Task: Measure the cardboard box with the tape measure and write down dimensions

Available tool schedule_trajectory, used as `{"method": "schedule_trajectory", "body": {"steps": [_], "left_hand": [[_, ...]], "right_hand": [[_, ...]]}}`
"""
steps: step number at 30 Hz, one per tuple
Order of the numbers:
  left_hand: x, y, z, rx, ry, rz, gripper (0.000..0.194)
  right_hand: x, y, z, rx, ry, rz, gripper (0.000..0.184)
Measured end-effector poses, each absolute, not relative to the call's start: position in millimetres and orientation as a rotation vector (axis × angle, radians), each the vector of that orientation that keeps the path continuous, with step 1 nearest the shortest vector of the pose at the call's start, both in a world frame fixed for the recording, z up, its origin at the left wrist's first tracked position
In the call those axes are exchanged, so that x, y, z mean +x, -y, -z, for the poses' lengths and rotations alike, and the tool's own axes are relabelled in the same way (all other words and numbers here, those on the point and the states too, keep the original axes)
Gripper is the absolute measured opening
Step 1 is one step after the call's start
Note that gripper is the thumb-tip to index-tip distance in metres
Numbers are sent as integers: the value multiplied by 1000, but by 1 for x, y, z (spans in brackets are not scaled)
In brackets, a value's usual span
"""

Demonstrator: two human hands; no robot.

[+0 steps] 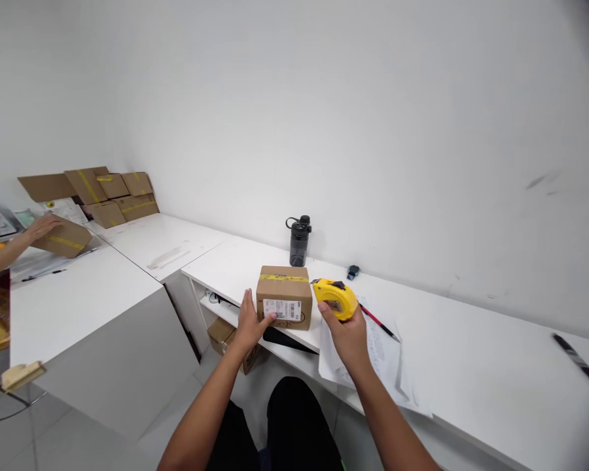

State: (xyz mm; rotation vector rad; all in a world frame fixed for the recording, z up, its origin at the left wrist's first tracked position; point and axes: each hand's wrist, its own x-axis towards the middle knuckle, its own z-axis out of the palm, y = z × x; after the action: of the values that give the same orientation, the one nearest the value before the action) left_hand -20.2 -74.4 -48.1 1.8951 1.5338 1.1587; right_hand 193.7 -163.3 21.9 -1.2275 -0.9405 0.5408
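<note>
Two hands (249, 325), one box (285, 297), one tape measure (334, 298).

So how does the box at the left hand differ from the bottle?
The box is brown cardboard with square corners; the bottle is dark and rounded. The box has yellow tape and a white label; the bottle has a cap with a loop. The left hand touches the box; no hand touches the bottle. Both look closed.
</note>
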Motion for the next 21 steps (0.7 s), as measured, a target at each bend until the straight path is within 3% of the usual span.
{"method": "schedule_trajectory", "body": {"steps": [2,5,10,18,21], "left_hand": [[-18,83,26,1882,-1561,-1338,76],[-13,107,-8,1765,-1391,-1368,48],[1,129,-50,1395,-949,-966,48],[-5,112,-63,1166,-706,-764,37],[-20,84,-71,1188,-774,-834,34]], "right_hand": [[201,165,-28,-1254,1032,-556,51],[211,164,-35,-1257,1225,-593,47],[211,157,-44,-1203,1606,-675,43],[218,146,-53,-1290,1829,-568,42],[246,129,-52,-1391,1732,-504,44]]}}
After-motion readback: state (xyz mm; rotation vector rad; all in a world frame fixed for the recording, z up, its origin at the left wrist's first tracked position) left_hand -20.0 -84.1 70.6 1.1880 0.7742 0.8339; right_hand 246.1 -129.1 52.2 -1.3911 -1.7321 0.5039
